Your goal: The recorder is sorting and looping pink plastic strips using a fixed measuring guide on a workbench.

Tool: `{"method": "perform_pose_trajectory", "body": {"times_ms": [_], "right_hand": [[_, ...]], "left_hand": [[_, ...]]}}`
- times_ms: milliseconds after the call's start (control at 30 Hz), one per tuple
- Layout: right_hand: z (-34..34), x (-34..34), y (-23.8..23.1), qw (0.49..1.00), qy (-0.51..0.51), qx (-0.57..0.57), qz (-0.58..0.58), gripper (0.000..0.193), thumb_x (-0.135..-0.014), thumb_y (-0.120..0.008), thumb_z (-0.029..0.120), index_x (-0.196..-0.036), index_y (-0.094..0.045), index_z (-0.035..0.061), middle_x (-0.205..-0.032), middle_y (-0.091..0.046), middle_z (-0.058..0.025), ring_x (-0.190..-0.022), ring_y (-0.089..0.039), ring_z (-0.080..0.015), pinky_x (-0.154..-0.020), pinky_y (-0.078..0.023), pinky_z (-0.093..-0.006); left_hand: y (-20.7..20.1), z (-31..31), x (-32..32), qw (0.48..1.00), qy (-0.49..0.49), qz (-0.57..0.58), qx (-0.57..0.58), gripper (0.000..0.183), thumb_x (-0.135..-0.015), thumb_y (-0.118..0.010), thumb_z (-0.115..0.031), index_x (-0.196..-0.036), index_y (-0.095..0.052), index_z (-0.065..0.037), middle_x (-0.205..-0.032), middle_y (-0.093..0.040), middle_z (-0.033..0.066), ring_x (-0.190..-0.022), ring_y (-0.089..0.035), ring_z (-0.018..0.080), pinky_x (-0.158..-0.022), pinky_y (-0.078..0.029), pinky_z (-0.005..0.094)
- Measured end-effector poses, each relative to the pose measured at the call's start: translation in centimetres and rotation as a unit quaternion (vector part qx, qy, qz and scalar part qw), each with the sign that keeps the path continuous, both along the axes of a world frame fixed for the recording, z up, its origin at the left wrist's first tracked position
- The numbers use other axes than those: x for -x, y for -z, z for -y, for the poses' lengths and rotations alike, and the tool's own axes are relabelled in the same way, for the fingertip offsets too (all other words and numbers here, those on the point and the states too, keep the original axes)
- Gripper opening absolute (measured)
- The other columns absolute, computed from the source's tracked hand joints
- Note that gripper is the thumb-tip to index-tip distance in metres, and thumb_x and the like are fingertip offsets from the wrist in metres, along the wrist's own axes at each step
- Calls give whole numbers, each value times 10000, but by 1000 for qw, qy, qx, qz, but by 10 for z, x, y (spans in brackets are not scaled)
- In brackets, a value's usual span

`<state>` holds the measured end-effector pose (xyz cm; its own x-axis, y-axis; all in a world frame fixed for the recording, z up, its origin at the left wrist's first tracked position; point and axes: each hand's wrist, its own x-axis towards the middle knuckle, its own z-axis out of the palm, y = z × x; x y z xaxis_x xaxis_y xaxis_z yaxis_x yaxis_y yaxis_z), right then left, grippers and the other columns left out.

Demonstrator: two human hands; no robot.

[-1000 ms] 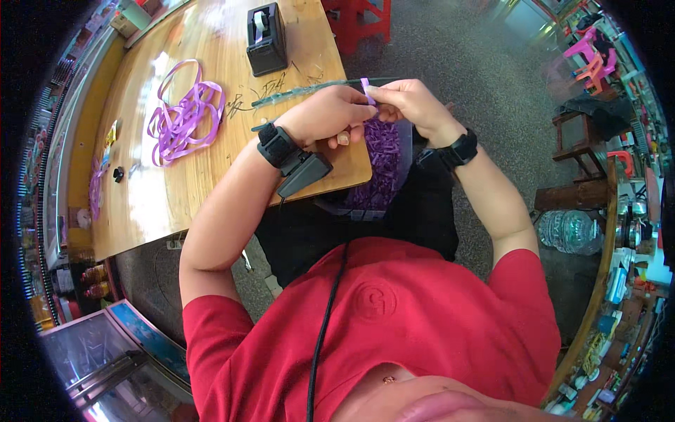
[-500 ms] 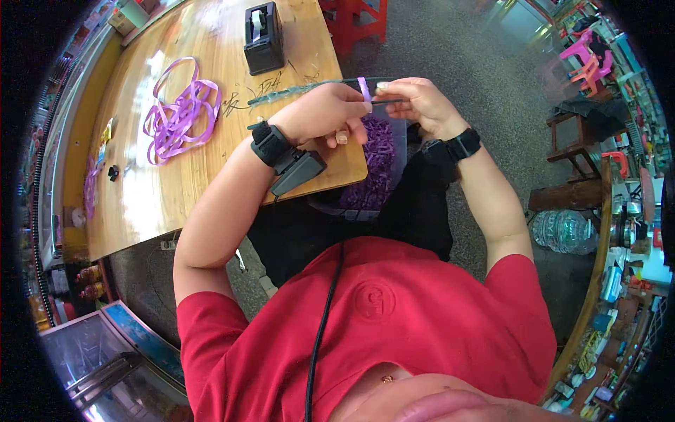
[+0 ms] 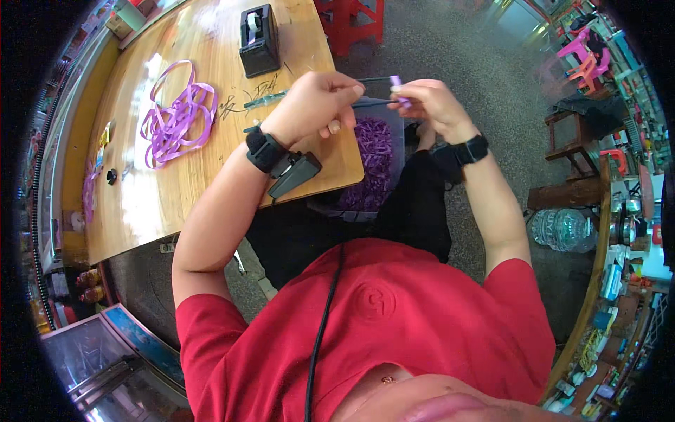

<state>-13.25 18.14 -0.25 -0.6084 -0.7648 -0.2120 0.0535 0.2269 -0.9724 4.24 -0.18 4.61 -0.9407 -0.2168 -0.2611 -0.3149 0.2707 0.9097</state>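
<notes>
My left hand (image 3: 316, 105) is closed around a thin green and dark rod-like tool (image 3: 266, 100), whose exact kind I cannot make out. Two slim dark lengths stick out to the right of that hand. Near their far end sits a short purple ribbon piece (image 3: 396, 83), pinched by the fingertips of my right hand (image 3: 432, 104). Under both hands, beside the table edge, a clear plastic bin (image 3: 399, 151) holds many purple ribbon pieces (image 3: 373, 151). A loose heap of long purple ribbon (image 3: 176, 123) lies on the wooden table (image 3: 246, 190) to the left.
A black tape dispenser (image 3: 260, 42) stands at the table's far side. A small black object (image 3: 112, 176) lies near the left edge. Behind the table is a red stool (image 3: 351, 24). To the right are a large clear water bottle (image 3: 562, 231) and a dark wooden stool (image 3: 573, 137).
My right hand has shifted slightly right with the purple ribbon piece, toward the far end of the dark lengths. My left hand has moved slightly left, away from the ribbon piece.
</notes>
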Motion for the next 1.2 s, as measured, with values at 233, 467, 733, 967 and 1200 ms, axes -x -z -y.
{"method": "perform_pose_trajectory", "body": {"times_ms": [233, 467, 733, 967, 1200], "right_hand": [[-22, -65, -52, 929, 1, 13, -369, 183, -948, -618, 171, -994, -679, 5, -824, -714, -57, -765, -682, -107, -670, -527, -267], [-23, -82, -52, 855, 1, 48, -517, 150, -895, -672, 127, -1001, -691, 23, -801, -696, -128, -711, -700, -189, -625, -523, -296], [-25, -89, -51, 819, 24, 84, -568, 137, -839, -727, 97, -954, -712, 26, -812, -708, -112, -698, -672, -204, -628, -523, -295], [-22, -92, -54, 842, 24, 107, -528, 172, -844, -740, 120, -983, -710, 22, -880, -722, -101, -754, -678, -164, -651, -520, -285], [-20, -82, -48, 907, 34, 148, -394, 140, -897, -696, 111, -1005, -699, 23, -920, -692, -23, -852, -628, -90, -736, -482, -218]], "left_hand": [[12, -9, 2, 968, 17, -248, -17, 279, -907, -696, -161, -1176, -671, -92, -800, -678, -14, -656, -583, 25, -584, -472, 177], [7, -7, -3, 955, 57, -277, -86, 283, -876, -719, -62, -1149, -649, -77, -876, -656, -32, -676, -576, 22, -561, -463, 171], [-3, -17, -7, 966, 55, -249, -37, 216, -888, -704, -63, -1099, -658, -67, -836, -662, -29, -649, -579, 27, -555, -474, 177], [-3, -15, -9, 963, 62, -259, -33, 172, -912, -688, -107, -1074, -669, -51, -770, -658, -39, -635, -577, 20, -545, -467, 176], [-3, -16, -10, 963, 46, -266, -11, 166, -892, -706, -81, -1052, -679, -46, -784, -668, -30, -649, -591, 19, -547, -475, 172]]}}
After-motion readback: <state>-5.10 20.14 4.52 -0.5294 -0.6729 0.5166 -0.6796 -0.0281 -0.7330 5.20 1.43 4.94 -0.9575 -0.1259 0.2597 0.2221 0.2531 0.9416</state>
